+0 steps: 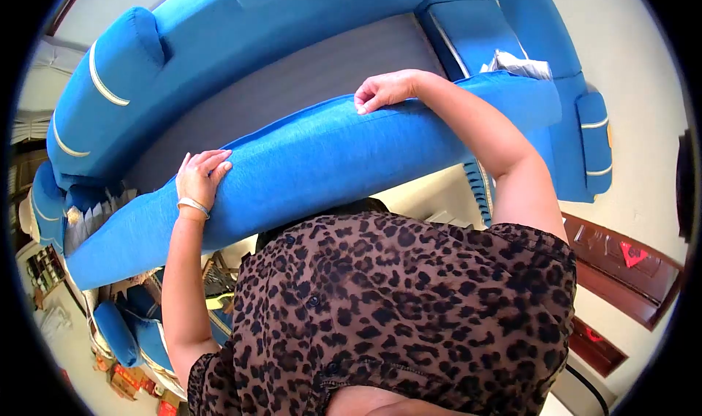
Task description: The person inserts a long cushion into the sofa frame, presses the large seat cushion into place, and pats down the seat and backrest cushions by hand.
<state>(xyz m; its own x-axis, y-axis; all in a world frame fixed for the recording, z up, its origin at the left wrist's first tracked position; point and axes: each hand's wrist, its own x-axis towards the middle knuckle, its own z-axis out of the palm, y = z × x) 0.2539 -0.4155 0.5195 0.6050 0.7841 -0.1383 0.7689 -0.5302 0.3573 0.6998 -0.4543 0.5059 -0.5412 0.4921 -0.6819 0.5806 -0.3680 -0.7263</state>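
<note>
A long blue sofa cushion (pixel 322 153) stands on its edge in front of my body, slanting from lower left to upper right. My left hand (pixel 201 176), with a bracelet at the wrist, is closed on its upper edge towards the left. Further right, the fingers of my right hand (pixel 386 92) are pinched together at the same upper edge, where a seam of the blue cover runs. Whether they grip the cover's fabric or something smaller is hard to see. Both ends of the cushion reach well past my hands.
Behind the cushion is a curved blue sofa (pixel 197 47) with a bare grey seat base (pixel 307 65). Crumpled silvery wrapping (pixel 518 63) lies by the cushion's right end. Dark red doors (pixel 614 262) are at the right, and boxes (pixel 128 379) sit on the floor at lower left.
</note>
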